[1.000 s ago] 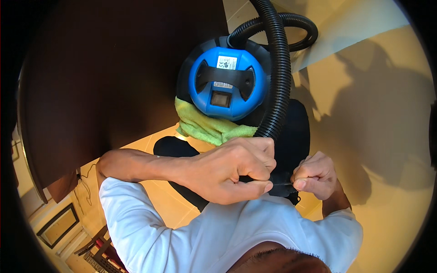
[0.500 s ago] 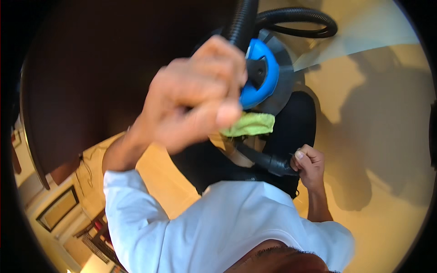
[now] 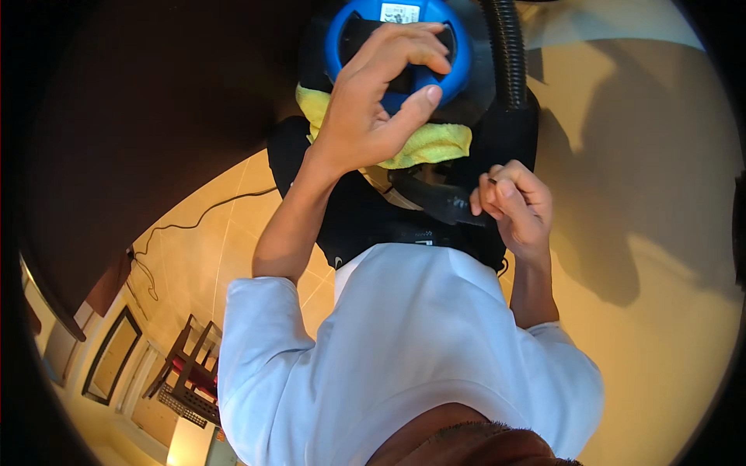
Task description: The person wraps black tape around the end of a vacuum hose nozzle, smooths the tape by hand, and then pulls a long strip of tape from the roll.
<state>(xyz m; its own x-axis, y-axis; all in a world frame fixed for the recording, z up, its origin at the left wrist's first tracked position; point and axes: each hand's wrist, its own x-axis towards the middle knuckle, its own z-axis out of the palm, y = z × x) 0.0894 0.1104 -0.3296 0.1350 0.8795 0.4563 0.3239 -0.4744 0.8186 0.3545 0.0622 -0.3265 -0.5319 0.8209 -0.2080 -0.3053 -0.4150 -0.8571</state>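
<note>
My left hand (image 3: 385, 97) is over the blue ring-shaped handle (image 3: 461, 66) of a dark vacuum cleaner (image 3: 483, 39). Its thumb and fingers are curved and apart, with nothing between them. A black ribbed hose (image 3: 509, 54) runs down to the right of the handle. Below the handle is a yellow-green cloth (image 3: 431, 144), partly behind my left wrist. Over my lap, my right hand (image 3: 519, 206) is closed in a pinch with a thin dark bit showing at the fingertips. Beside those fingers lies a black tube-like nozzle (image 3: 439, 199); whether they touch it is unclear.
A large dark panel or tabletop (image 3: 155, 101) fills the left side. A thin cable (image 3: 206, 213) runs over the tiled floor (image 3: 241, 186). Lower left are a dark wooden chair (image 3: 190, 365) and a framed picture (image 3: 113, 355). A beige surface (image 3: 653, 256) with shadows lies at right.
My left hand was closed by the hose; it has opened and drawn back from it. The hose now sits farther right. The vacuum's handle and the cloth show higher up in view. My right hand stays pinched.
</note>
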